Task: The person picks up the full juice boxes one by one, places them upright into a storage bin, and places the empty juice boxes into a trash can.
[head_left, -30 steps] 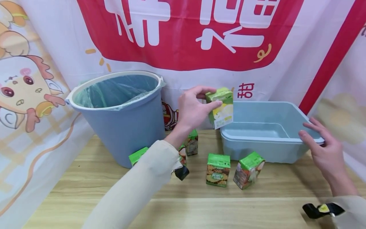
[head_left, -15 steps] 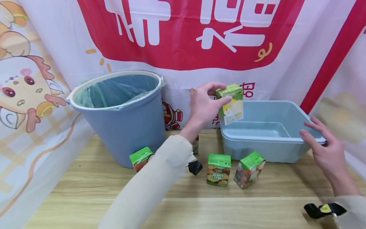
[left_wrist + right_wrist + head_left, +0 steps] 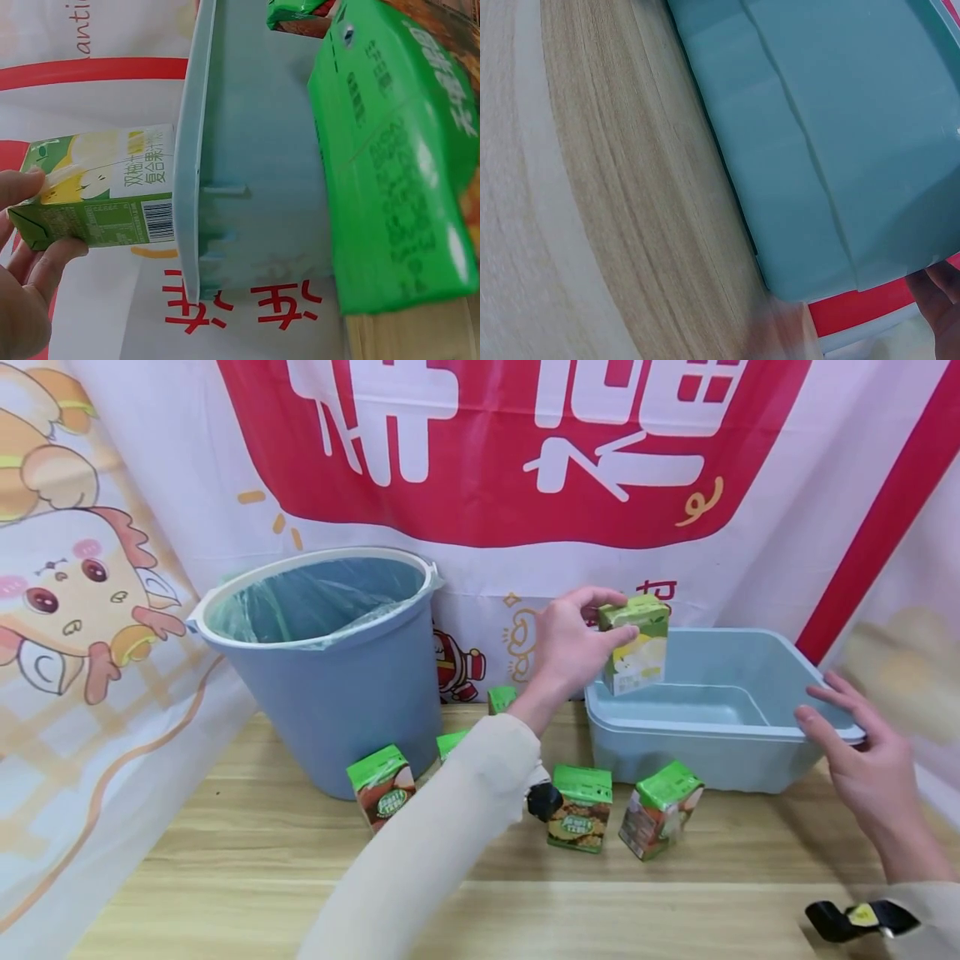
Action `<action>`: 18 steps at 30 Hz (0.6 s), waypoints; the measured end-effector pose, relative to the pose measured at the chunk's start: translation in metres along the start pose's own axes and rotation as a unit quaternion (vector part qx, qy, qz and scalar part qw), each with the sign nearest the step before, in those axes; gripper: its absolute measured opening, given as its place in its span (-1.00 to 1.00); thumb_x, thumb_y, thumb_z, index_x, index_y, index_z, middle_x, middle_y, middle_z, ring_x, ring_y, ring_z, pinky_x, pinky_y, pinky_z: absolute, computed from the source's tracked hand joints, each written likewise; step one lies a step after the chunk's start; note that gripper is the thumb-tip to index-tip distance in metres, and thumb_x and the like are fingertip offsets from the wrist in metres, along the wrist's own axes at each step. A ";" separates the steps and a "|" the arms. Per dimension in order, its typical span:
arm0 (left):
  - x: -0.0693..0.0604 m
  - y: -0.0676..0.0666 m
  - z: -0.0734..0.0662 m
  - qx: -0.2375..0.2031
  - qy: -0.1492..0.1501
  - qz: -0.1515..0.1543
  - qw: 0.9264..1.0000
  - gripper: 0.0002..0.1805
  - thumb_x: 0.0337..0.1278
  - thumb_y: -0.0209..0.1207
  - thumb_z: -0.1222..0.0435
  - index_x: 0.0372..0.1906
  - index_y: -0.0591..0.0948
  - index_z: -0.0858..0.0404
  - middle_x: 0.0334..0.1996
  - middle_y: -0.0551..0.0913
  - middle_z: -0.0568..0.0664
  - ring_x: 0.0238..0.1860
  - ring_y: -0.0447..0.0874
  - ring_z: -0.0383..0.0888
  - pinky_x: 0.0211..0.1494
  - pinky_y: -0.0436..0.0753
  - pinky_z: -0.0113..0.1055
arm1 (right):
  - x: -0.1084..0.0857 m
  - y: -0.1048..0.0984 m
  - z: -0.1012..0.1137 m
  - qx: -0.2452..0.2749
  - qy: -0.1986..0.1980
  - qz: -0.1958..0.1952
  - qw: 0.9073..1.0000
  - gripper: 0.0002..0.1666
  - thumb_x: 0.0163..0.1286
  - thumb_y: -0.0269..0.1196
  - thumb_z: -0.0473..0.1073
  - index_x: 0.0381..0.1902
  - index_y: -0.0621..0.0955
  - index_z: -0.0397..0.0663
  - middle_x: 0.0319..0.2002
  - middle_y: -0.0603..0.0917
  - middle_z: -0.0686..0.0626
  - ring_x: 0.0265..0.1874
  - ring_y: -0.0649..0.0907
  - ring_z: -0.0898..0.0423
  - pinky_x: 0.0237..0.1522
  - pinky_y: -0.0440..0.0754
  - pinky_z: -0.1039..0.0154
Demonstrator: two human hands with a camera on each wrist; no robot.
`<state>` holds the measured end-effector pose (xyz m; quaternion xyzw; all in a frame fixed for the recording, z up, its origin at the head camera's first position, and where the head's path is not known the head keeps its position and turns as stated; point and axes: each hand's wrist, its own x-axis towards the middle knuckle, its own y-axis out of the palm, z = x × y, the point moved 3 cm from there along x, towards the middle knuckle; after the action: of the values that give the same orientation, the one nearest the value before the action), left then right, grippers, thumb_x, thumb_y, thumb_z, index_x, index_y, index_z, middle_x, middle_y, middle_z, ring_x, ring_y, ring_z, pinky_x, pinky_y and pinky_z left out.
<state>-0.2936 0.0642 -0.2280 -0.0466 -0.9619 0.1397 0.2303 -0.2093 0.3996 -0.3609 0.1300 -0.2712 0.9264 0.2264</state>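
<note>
My left hand (image 3: 573,643) pinches a green and yellow juice box (image 3: 639,652) between thumb and fingers, at the left end of a light blue plastic basin (image 3: 697,731). In the left wrist view the held box (image 3: 105,187) overlaps the basin's rim (image 3: 191,165); whether they touch, I cannot tell. At the basin's right corner, my right hand (image 3: 873,760) grips the rim with thumb and fingers. Its fingertips (image 3: 934,296) show at the basin's edge in the right wrist view. The visible inside of the basin holds nothing.
Left of the basin stands a blue bin (image 3: 352,693) lined with a clear bag. Several green-topped cartons stand on the wooden table, including a brown-fronted one (image 3: 577,818), a tilted one (image 3: 660,810) and one by the bin (image 3: 382,789). A printed cloth (image 3: 480,527) hangs behind.
My left hand has carried the juice box rightward, from beside the basin to its left end. My right hand has kept its place on the rim.
</note>
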 end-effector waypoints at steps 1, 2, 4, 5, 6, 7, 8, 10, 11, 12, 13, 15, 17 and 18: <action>0.001 0.002 0.001 0.004 -0.005 -0.001 1.000 -0.64 0.17 0.52 0.31 0.08 0.78 0.09 0.02 0.78 -0.13 -0.11 0.70 -0.23 -0.21 0.69 -0.52 | 0.000 0.000 0.000 0.000 0.001 0.000 1.000 -0.37 0.60 0.24 0.04 0.56 0.48 0.22 0.69 0.16 0.37 0.42 0.34 0.39 -0.22 0.39 0.75; 0.001 0.003 0.001 0.008 -0.010 -0.001 1.000 -0.64 0.16 0.53 0.31 0.07 0.79 0.07 0.03 0.78 -0.15 -0.11 0.70 -0.25 -0.22 0.69 -0.53 | 0.000 0.000 0.000 0.001 0.002 0.001 1.000 -0.37 0.60 0.24 0.04 0.56 0.47 0.22 0.69 0.16 0.37 0.48 0.33 0.36 -0.19 0.39 0.77; 0.003 0.007 0.003 0.008 -0.021 -0.001 1.000 -0.64 0.13 0.54 0.32 0.05 0.80 0.06 0.07 0.78 -0.18 -0.11 0.71 -0.28 -0.22 0.70 -0.53 | 0.000 0.000 0.000 0.000 0.002 0.003 1.000 -0.37 0.60 0.23 0.04 0.57 0.46 0.23 0.69 0.14 0.38 0.57 0.27 0.30 -0.15 0.39 0.80; 0.003 0.008 0.004 0.009 -0.026 -0.001 1.000 -0.65 0.12 0.55 0.33 0.03 0.81 0.06 0.07 0.78 -0.19 -0.11 0.72 -0.29 -0.23 0.70 -0.52 | 0.000 0.001 0.000 0.001 0.003 0.002 1.000 -0.37 0.60 0.23 0.04 0.57 0.46 0.23 0.69 0.14 0.38 0.55 0.29 0.29 -0.17 0.39 0.79; 0.004 0.010 0.005 0.010 -0.032 -0.002 0.999 -0.65 0.10 0.56 0.34 0.02 0.81 0.05 0.06 0.79 -0.20 -0.12 0.72 -0.31 -0.24 0.69 -0.52 | 0.000 0.001 0.000 0.002 0.003 0.003 1.000 -0.37 0.60 0.23 0.03 0.57 0.46 0.23 0.69 0.14 0.38 0.54 0.30 0.29 -0.18 0.40 0.78; 0.005 0.011 0.007 0.009 -0.037 0.000 0.999 -0.65 0.09 0.56 0.35 0.01 0.82 0.06 0.05 0.79 -0.20 -0.14 0.71 -0.30 -0.25 0.69 -0.52 | 0.000 0.001 -0.001 0.003 0.003 0.003 1.000 -0.37 0.60 0.23 0.03 0.57 0.46 0.24 0.69 0.14 0.38 0.53 0.30 0.31 -0.18 0.40 0.78; 0.005 0.012 0.008 0.009 -0.042 0.001 0.999 -0.65 0.09 0.56 0.36 0.00 0.82 0.07 0.02 0.79 -0.19 -0.17 0.70 -0.30 -0.26 0.69 -0.52 | 0.000 0.001 -0.001 0.003 0.002 0.004 1.000 -0.37 0.60 0.24 0.03 0.57 0.46 0.24 0.69 0.14 0.38 0.47 0.32 0.35 -0.20 0.40 0.77; 0.005 0.015 0.011 0.012 -0.052 0.004 0.999 -0.66 0.09 0.56 0.37 -0.01 0.82 0.07 -0.07 0.79 -0.18 -0.23 0.67 -0.28 -0.29 0.65 -0.50 | 0.000 0.001 -0.001 0.004 0.002 0.002 1.000 -0.37 0.60 0.25 0.02 0.57 0.47 0.24 0.69 0.14 0.38 0.32 0.36 0.41 -0.26 0.41 0.72; 0.005 0.016 0.013 0.016 -0.057 0.006 0.998 -0.66 0.09 0.56 0.37 -0.01 0.82 0.07 -0.12 0.79 -0.17 -0.25 0.65 -0.27 -0.31 0.64 -0.49 | 0.001 0.001 -0.001 0.005 0.001 0.002 1.000 -0.37 0.59 0.25 0.02 0.56 0.47 0.24 0.69 0.15 0.38 0.22 0.36 0.45 -0.30 0.41 0.68; 0.005 0.017 0.014 0.018 -0.062 0.008 0.998 -0.66 0.09 0.56 0.37 -0.01 0.82 0.08 -0.14 0.79 -0.17 -0.26 0.64 -0.27 -0.31 0.63 -0.49 | 0.001 0.000 0.000 0.006 0.000 0.002 1.000 -0.37 0.59 0.25 0.02 0.56 0.48 0.25 0.69 0.15 0.39 0.18 0.37 0.47 -0.31 0.42 0.67; 0.005 0.018 0.016 0.023 -0.068 0.011 0.997 -0.66 0.09 0.56 0.37 -0.02 0.82 0.07 -0.16 0.79 -0.17 -0.27 0.64 -0.27 -0.31 0.62 -0.49 | 0.001 0.000 0.000 0.008 0.000 0.002 1.000 -0.38 0.59 0.26 0.01 0.56 0.48 0.25 0.69 0.15 0.39 0.13 0.38 0.48 -0.33 0.41 0.65; 0.005 0.021 0.019 0.032 -0.078 0.014 0.996 -0.66 0.07 0.57 0.36 -0.02 0.82 0.07 -0.16 0.80 -0.17 -0.27 0.64 -0.27 -0.30 0.61 -0.48 | 0.001 0.000 0.000 0.009 -0.001 0.001 1.000 -0.38 0.59 0.26 0.01 0.55 0.49 0.25 0.68 0.16 0.39 0.04 0.37 0.49 -0.36 0.41 0.60; 0.005 0.024 0.021 0.044 -0.085 0.020 0.995 -0.66 0.06 0.58 0.36 -0.03 0.82 0.06 -0.15 0.82 -0.18 -0.26 0.66 -0.29 -0.26 0.63 -0.48 | 0.001 -0.001 0.000 0.007 -0.003 -0.003 1.000 -0.39 0.58 0.26 0.01 0.54 0.50 0.24 0.68 0.18 0.38 0.03 0.38 0.50 -0.36 0.39 0.59; 0.005 0.025 0.023 0.049 -0.088 0.023 0.995 -0.65 0.05 0.58 0.36 -0.03 0.82 0.06 -0.14 0.82 -0.18 -0.25 0.66 -0.30 -0.23 0.64 -0.48 | 0.000 -0.001 0.000 0.003 -0.004 -0.004 1.000 -0.39 0.58 0.26 0.01 0.54 0.50 0.23 0.68 0.18 0.37 0.03 0.37 0.51 -0.35 0.39 0.60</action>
<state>-0.3080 0.0834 -0.2524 -0.0446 -0.9690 0.1957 0.1437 -0.2093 0.4004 -0.3605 0.1354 -0.2688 0.9258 0.2285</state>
